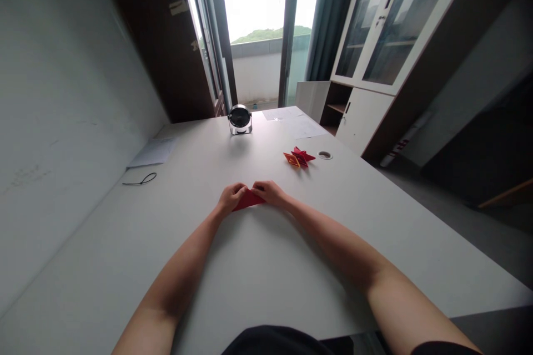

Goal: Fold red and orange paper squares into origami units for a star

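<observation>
A red sheet of folded paper (249, 199) is held between my two hands just above or on the white table (266, 266); I cannot tell whether it touches the top. My left hand (231, 197) grips its left side, thumb and fingers closed. On the right, my right hand (268, 192) pinches the upper right part of the same paper. Both sets of fingertips come close together near its top edge. Beyond my right hand lies a red and orange folded-paper piece (300, 157) with pointed tips.
A roll of white tape (325, 155) lies right of the pointed paper piece. Farther back stands a round black device on a metal stand (240, 120). Paper sheets (308, 127) lie at the back right, others (153, 152) by the left wall, near a black cable tie (141, 179).
</observation>
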`<action>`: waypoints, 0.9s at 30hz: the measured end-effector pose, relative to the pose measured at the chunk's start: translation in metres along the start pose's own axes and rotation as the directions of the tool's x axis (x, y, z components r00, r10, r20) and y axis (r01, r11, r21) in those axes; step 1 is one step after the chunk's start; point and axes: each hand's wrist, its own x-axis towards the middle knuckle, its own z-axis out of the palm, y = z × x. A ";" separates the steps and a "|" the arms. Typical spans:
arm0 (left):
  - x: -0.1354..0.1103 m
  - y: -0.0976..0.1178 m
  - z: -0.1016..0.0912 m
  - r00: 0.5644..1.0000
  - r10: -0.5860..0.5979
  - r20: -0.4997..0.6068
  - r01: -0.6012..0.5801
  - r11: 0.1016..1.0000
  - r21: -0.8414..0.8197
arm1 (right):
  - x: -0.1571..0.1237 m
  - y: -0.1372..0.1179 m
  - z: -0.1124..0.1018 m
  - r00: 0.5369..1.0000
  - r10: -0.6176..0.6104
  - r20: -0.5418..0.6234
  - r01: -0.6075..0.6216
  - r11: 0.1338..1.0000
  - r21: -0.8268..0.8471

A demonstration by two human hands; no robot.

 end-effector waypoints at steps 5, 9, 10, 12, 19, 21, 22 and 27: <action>-0.001 0.001 0.000 1.000 0.007 -0.002 -0.007 0.999 0.041 | 0.001 -0.001 0.000 1.000 -0.010 -0.003 0.010 1.000 -0.015; -0.001 0.000 -0.001 0.999 0.004 -0.051 -0.001 0.998 0.069 | 0.000 -0.001 0.000 1.000 -0.010 -0.009 0.010 1.000 -0.009; -0.001 -0.001 -0.001 0.998 0.002 -0.058 0.002 0.998 0.069 | 0.000 -0.001 0.000 1.000 -0.013 -0.013 0.013 1.000 -0.007; -0.001 -0.001 -0.002 0.998 0.004 -0.057 0.000 0.998 0.065 | 0.000 0.000 0.001 1.000 -0.019 -0.018 0.019 1.000 -0.007; 0.000 -0.001 -0.002 0.999 0.023 -0.042 -0.021 0.998 0.057 | 0.001 0.001 0.001 1.000 -0.018 -0.017 0.018 1.000 -0.011; 0.001 -0.001 -0.002 0.999 0.028 -0.039 -0.026 0.998 0.058 | 0.001 0.000 0.001 1.000 -0.013 -0.014 0.013 1.000 -0.009; 0.001 -0.001 -0.002 0.999 0.030 -0.037 -0.027 0.998 0.058 | 0.001 0.000 0.001 1.000 -0.013 -0.013 0.013 1.000 -0.007; 0.001 -0.001 -0.002 0.999 0.028 -0.041 -0.025 0.998 0.054 | 0.001 -0.001 0.000 1.000 -0.022 -0.016 0.022 1.000 -0.014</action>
